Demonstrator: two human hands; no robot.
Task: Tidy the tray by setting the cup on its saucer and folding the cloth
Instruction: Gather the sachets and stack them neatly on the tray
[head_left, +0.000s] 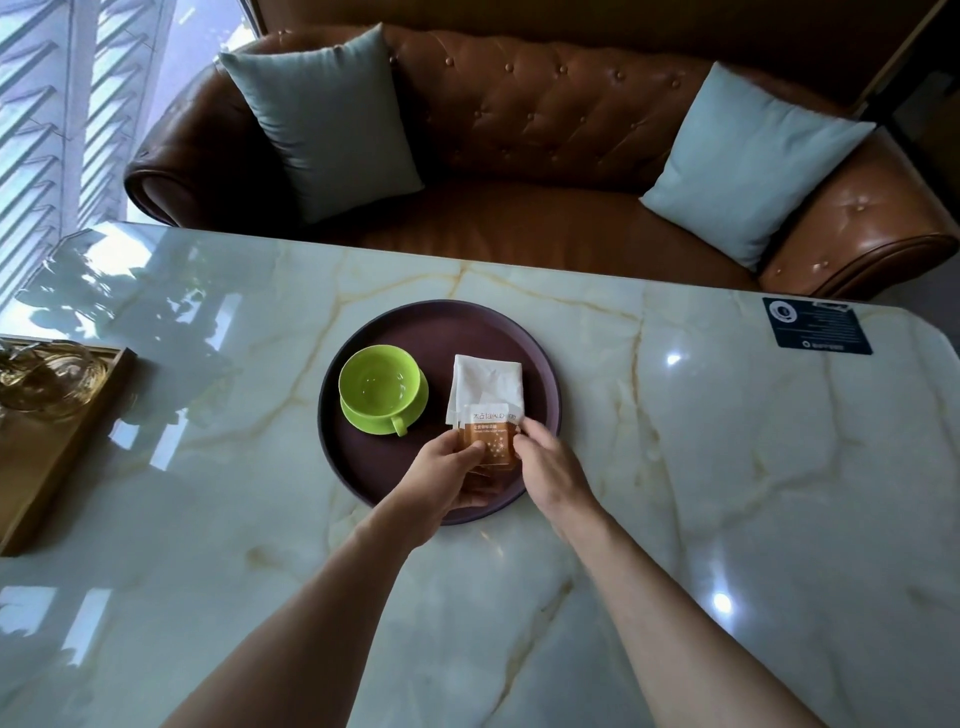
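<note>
A round dark purple tray (441, 322) lies on the marble table. On its left half a lime green cup (379, 384) stands upright on a matching green saucer (363, 422), handle toward me. On the right half lies a white cloth (488, 382), folded into a rough rectangle. At the cloth's near edge both hands hold small orange-and-white sachets (488, 436). My left hand (452, 475) grips them from the left, with more sachets under its fingers. My right hand (543, 462) pinches their right edge.
The glossy marble table (727, 467) runs to a brown leather sofa (545, 156) with two pale blue cushions. A wooden tray with glassware (47, 405) stands at the left edge. A dark card (815, 325) lies at the far right corner.
</note>
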